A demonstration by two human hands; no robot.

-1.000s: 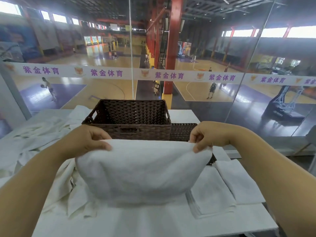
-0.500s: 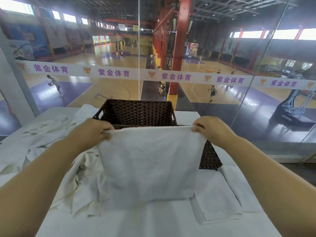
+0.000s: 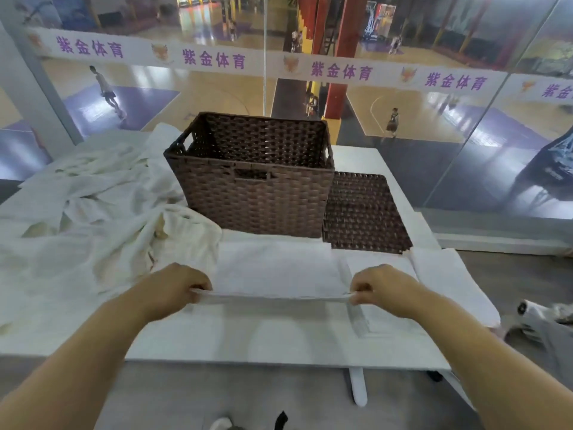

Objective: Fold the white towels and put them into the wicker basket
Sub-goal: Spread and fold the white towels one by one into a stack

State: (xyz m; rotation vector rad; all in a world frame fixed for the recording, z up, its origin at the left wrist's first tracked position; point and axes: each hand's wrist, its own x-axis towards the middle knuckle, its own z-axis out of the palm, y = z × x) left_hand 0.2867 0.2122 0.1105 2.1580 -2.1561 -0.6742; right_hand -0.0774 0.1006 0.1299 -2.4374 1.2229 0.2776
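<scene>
A white towel (image 3: 276, 268) lies flat on the white table (image 3: 279, 336) just in front of the brown wicker basket (image 3: 257, 193). My left hand (image 3: 173, 287) pinches its near left corner and my right hand (image 3: 381, 290) pinches its near right corner, with the near edge lifted slightly off the table. The basket stands open at the table's middle, and its inside shows no towel that I can see. A heap of unfolded white towels (image 3: 93, 212) lies to the left of the basket.
The flat wicker lid (image 3: 362, 212) lies to the right of the basket. Folded white towels (image 3: 446, 283) lie at the table's right front. A glass wall stands behind the table. The table's near edge runs just below my hands.
The towel was held up hanging in front of the basket. Both hands have come down and toward me, laying it flat on the table.
</scene>
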